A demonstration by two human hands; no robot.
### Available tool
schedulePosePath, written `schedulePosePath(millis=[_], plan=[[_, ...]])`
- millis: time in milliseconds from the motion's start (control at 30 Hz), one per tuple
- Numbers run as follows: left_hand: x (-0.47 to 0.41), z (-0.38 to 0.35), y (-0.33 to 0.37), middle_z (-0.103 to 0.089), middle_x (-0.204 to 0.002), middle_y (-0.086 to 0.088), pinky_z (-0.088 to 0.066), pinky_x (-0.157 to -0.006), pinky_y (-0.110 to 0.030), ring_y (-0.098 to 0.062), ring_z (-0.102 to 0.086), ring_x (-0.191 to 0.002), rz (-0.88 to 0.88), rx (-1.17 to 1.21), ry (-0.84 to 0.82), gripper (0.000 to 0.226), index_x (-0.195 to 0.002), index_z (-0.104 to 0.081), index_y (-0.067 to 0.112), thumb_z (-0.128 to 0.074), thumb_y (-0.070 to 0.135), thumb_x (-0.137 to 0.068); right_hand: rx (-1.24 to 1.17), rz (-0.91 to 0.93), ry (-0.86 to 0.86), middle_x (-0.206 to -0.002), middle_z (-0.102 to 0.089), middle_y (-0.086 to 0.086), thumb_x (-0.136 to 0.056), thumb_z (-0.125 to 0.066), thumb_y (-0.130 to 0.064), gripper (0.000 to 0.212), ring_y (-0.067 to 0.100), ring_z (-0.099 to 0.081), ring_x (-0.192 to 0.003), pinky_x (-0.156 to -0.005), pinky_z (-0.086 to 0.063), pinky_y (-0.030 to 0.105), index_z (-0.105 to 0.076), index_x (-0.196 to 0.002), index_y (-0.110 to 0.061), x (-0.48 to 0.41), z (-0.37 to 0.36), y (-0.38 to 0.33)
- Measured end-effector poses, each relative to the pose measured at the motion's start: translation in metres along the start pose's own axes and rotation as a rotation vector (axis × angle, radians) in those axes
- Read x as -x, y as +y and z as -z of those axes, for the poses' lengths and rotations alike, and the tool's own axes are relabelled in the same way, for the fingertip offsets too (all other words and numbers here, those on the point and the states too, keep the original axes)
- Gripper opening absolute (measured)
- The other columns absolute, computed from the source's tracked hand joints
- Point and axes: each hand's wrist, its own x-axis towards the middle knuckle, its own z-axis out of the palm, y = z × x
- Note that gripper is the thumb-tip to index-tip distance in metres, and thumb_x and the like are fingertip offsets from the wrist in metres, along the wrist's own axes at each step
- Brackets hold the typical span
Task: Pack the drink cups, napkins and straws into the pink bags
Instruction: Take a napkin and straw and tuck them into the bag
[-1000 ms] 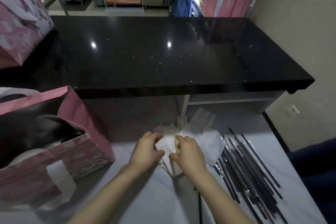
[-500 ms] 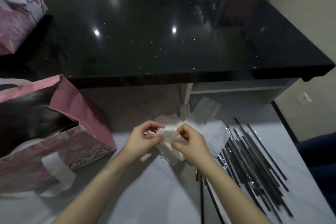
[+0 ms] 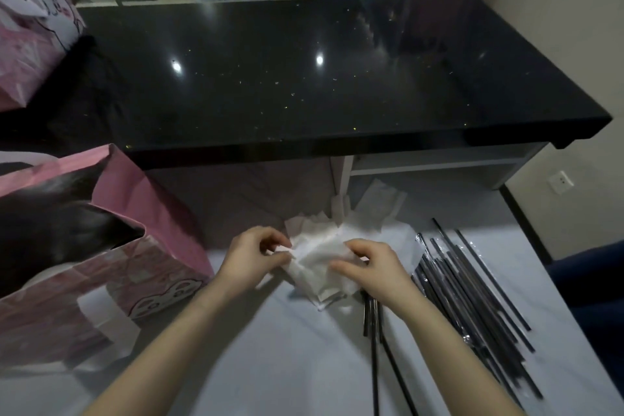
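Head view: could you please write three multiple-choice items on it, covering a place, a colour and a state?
1. Where do the straws lie? A) on the white table, right of the napkins B) on the black counter C) on a shelf
2. What colour is the open bag? A) blue B) pink C) green
3. What are the left hand and right hand doing? A) hanging idle B) holding straws C) pinching a napkin
Key: 1 A, they lie beside the pile; 2 B, its walls are pink; 3 C, both grip the sheet.
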Motion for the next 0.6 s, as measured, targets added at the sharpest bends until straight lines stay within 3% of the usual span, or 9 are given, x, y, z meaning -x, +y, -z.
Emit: schedulePosePath(millis=[33, 100, 200, 300, 367, 433, 500, 600], plan=[[0.002, 0.003, 0.002, -0.065, -0.083, -0.004, -0.05, -0.066, -0.018, -0.014, -0.064, -0.071, -0.013, 0.02, -0.02, 0.029, -0.07, -0.07, 0.031, -0.082, 0.005, -0.067, 0.001, 0.023, -0.081, -0.094, -0.065, -0.014, -0.077, -0.08, -0.016, 0.011, -0.004, -0.057, -0.088, -0.079, -0.043, 0.016, -0.07, -0.075, -0.021, 0.002, -0.002, -0.002], [0.01, 0.01, 0.009, -0.064, -0.089, -0.009, -0.053, -0.073, -0.025, -0.017, -0.067, -0.076, -0.041, 0.085, -0.073, 0.025, -0.07, -0.07, 0.024, -0.083, 0.003, -0.069, 0.101, 0.106, -0.162, -0.129, -0.058, -0.009, -0.075, -0.081, -0.017, 0.012, 0.004, -0.05, -0.118, -0.1, -0.039, 0.021, -0.074, -0.083, -0.013, 0.005, -0.007, -0.006], [0.023, 0.019, 0.021, -0.065, -0.098, -0.012, -0.057, -0.076, -0.035, -0.023, -0.068, -0.081, -0.081, 0.238, -0.136, 0.019, -0.073, -0.065, 0.01, -0.081, -0.001, -0.072, 0.205, 0.201, -0.197, -0.141, -0.048, -0.01, -0.076, -0.08, -0.021, 0.015, 0.008, -0.043, -0.127, -0.107, -0.034, 0.026, -0.076, -0.088, -0.014, 0.009, -0.015, -0.02], [0.037, 0.031, 0.036, -0.072, -0.096, -0.011, -0.056, -0.078, -0.035, -0.024, -0.07, -0.086, -0.104, 0.362, -0.167, 0.016, -0.077, -0.063, 0.007, -0.077, 0.0, -0.076, 0.197, 0.24, -0.154, -0.128, -0.058, -0.007, -0.076, -0.08, -0.019, 0.012, 0.01, -0.053, -0.118, -0.102, -0.04, 0.03, -0.076, -0.087, -0.015, 0.016, -0.017, -0.039], [0.049, 0.04, 0.046, -0.073, -0.091, -0.01, -0.055, -0.075, -0.03, -0.022, -0.07, -0.085, -0.15, 0.408, -0.155, 0.015, -0.081, -0.062, 0.009, -0.077, 0.003, -0.079, 0.161, 0.27, -0.099, -0.101, -0.066, -0.007, -0.074, -0.078, -0.013, 0.01, 0.01, -0.06, -0.099, -0.09, -0.046, 0.032, -0.075, -0.083, -0.015, 0.025, -0.016, -0.053], [0.064, 0.051, 0.056, -0.07, -0.087, -0.008, -0.05, -0.067, -0.025, -0.016, -0.065, -0.078, -0.194, 0.439, -0.13, 0.019, -0.087, -0.062, 0.016, -0.077, 0.02, -0.077, 0.11, 0.303, -0.049, -0.081, -0.066, -0.009, -0.073, -0.077, -0.01, 0.013, 0.008, -0.059, -0.082, -0.076, -0.047, 0.029, -0.073, -0.08, -0.021, 0.037, -0.011, -0.071], [0.078, 0.064, 0.065, -0.066, -0.092, -0.006, -0.049, -0.069, -0.028, -0.017, -0.062, -0.081, -0.236, 0.461, -0.145, 0.034, -0.1, -0.06, 0.027, -0.078, 0.036, -0.072, 0.074, 0.332, -0.037, -0.077, -0.067, -0.009, -0.076, -0.075, -0.012, 0.015, 0.008, -0.061, -0.077, -0.069, -0.047, 0.027, -0.072, -0.082, -0.026, 0.048, -0.005, -0.09], [0.098, 0.087, 0.075, -0.064, -0.1, 0.001, -0.054, -0.075, -0.028, -0.016, -0.065, -0.091, -0.341, 0.345, -0.136, 0.062, -0.119, -0.054, 0.037, -0.084, 0.041, -0.065, 0.074, 0.417, -0.082, -0.086, -0.068, -0.012, -0.079, -0.076, -0.022, 0.018, 0.009, -0.065, -0.083, -0.071, -0.052, 0.029, -0.067, -0.092, -0.029, 0.062, -0.001, -0.123]])
